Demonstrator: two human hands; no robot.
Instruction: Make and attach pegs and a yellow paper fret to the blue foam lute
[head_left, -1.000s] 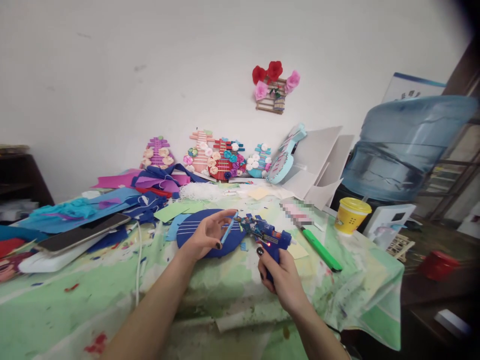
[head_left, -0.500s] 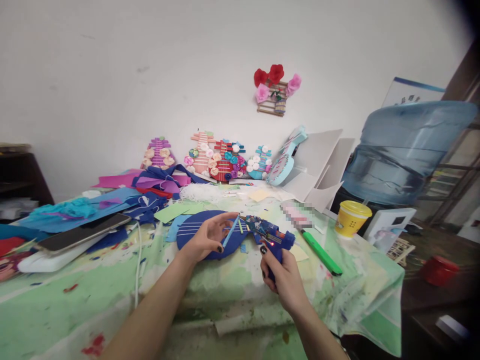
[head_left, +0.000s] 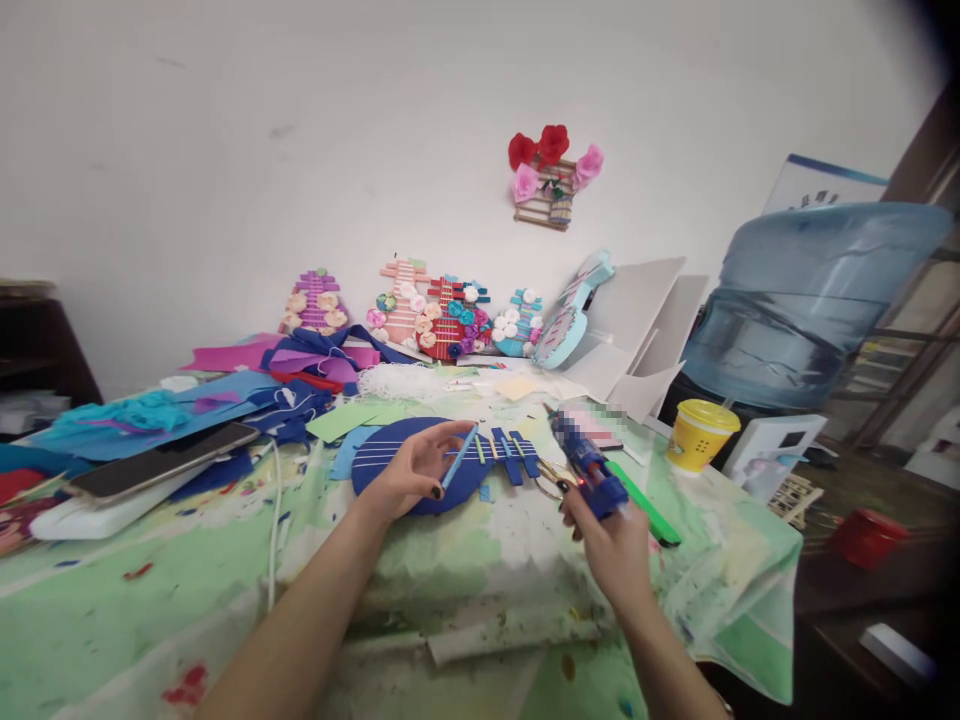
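Between the thumb and fingertips of my left hand (head_left: 416, 472) is a thin light blue strip (head_left: 459, 455), held at a slant over a dark blue lute-shaped craft piece (head_left: 420, 505). White strings run along this piece, and small green and blue bars cross its neck (head_left: 506, 455). My right hand (head_left: 611, 545) grips a blue glue gun (head_left: 589, 465) by its handle, off to the right of the neck, nozzle pointing up and left. A small red light glows on the gun. Scissors (head_left: 551, 478) lie beside the end of the neck, partly hidden by the gun.
A green cutter (head_left: 660, 520) lies right of the gun, near a yellow lidded cup (head_left: 701, 433). A phone (head_left: 161, 462) rests on a white object at left, by a white cable (head_left: 277, 530). Finished flowered lutes (head_left: 450, 320) lean on the wall. A water jug (head_left: 802, 310) stands at right.
My right hand has drawn the glue gun right, away from the neck, and its nozzle now points further upward. The neck and scissors are uncovered. My left hand keeps the strip nearly in place.
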